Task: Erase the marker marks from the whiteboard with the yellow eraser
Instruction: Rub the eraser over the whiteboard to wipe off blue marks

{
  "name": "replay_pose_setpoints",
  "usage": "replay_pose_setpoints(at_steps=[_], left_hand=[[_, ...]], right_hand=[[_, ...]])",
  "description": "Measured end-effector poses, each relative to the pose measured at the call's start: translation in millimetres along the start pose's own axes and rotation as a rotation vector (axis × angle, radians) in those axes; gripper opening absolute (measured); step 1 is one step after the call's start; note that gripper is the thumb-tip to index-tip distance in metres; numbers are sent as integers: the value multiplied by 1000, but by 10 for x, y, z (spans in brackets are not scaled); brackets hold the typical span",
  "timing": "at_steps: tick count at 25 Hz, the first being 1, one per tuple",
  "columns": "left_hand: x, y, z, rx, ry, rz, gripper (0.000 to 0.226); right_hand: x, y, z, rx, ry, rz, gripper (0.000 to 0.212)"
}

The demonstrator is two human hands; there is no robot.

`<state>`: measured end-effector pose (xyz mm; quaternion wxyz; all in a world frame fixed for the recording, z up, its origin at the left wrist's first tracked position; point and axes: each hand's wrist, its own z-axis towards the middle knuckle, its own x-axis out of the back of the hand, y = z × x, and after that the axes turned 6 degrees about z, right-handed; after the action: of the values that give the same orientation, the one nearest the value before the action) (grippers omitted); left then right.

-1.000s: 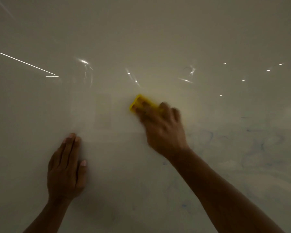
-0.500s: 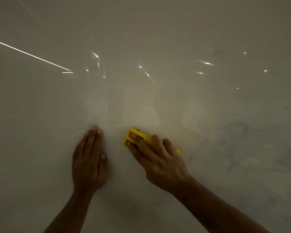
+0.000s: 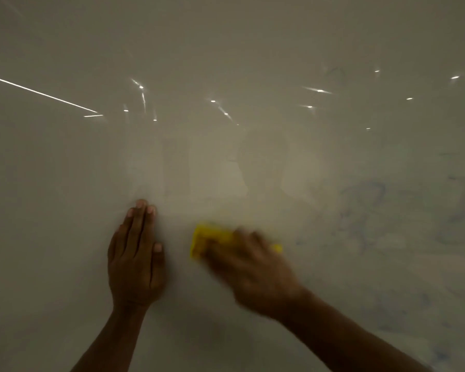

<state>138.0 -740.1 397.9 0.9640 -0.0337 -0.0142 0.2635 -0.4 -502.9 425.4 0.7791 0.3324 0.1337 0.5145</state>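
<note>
The glossy whiteboard (image 3: 65,210) fills the whole head view. My right hand (image 3: 255,269), blurred by motion, grips the yellow eraser (image 3: 207,238) and presses it against the board just right of centre; my fingers cover most of the eraser. My left hand (image 3: 136,259) lies flat on the board with straight fingers, a short gap to the left of the eraser. Faint smeared blue marker marks (image 3: 365,208) spread over the right side of the board.
Bright reflections of ceiling lights (image 3: 38,93) streak across the upper board. More pale blue smears (image 3: 414,304) lie at the lower right.
My right hand with the eraser came down from upper centre to beside my left hand and now slides, blurred. The view shifted, so my left hand sits nearer the centre.
</note>
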Motion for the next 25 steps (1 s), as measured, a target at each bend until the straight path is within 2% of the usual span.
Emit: replay_pose_setpoints(at_steps=[1, 2, 3, 4, 5, 7, 8, 9, 11, 12, 13, 15, 16, 17, 19, 20, 21, 23, 24, 25], left_hand=[[3, -2, -12, 3, 1, -4, 60], [-8, -5, -6, 2, 8, -10, 60], [-14, -17, -19, 2, 12, -6, 60], [-33, -28, -24, -4, 18, -3, 60], [-48, -35, -25, -15, 23, 0, 60], [-40, -26, -20, -21, 9, 35, 61], [-20, -9, -17, -25, 1, 61, 61], [14, 17, -7, -37, -9, 84, 62], [92, 69, 32, -100, -34, 104, 63], [120, 77, 64, -139, -49, 105, 63], [125, 82, 100, -167, -67, 104, 63], [133, 167, 193, -173, -89, 89, 64], [125, 254, 256, -156, -94, 76, 65], [109, 364, 320, -127, -101, 63, 66], [80, 589, 447, -72, -117, 38, 68], [66, 681, 507, -59, -122, 24, 69], [43, 766, 559, -54, -126, 10, 70], [-17, 948, 674, -74, -122, -16, 70], [-44, 1059, 755, -105, -111, -23, 69], [-69, 1190, 858, -149, -101, -27, 69]], right_hand=[[-10, -155, -124, 219, -83, 25, 41], [29, -158, -237, 346, -165, 31, 40], [87, -37, -298, 383, -193, 16, 42], [140, 156, -319, 325, -166, -8, 45], [216, 388, -316, 165, -126, -24, 47], [430, 718, -221, -345, 21, -42, 46], [461, 752, -166, -512, 72, -64, 49], [436, 708, -115, -518, 66, -75, 54], [505, 657, -143, -108, -123, -109, 57], [581, 790, -177, 33, -194, -128, 56], [649, 972, -207, -2, -183, -139, 56], [848, 1191, -226, -484, 16, -119, 55], [876, 1207, -238, -633, 103, -123, 53], [830, 1171, -281, -568, 83, -151, 53], [900, 1201, -421, -88, -137, -206, 56], [987, 1343, -461, 13, -182, -218, 57], [1066, 1487, -494, -68, -140, -224, 57], [1169, 1562, -518, -511, 49, -179, 59], [1119, 1524, -544, -570, 62, -175, 60], [1039, 1459, -599, -397, -28, -172, 62]])
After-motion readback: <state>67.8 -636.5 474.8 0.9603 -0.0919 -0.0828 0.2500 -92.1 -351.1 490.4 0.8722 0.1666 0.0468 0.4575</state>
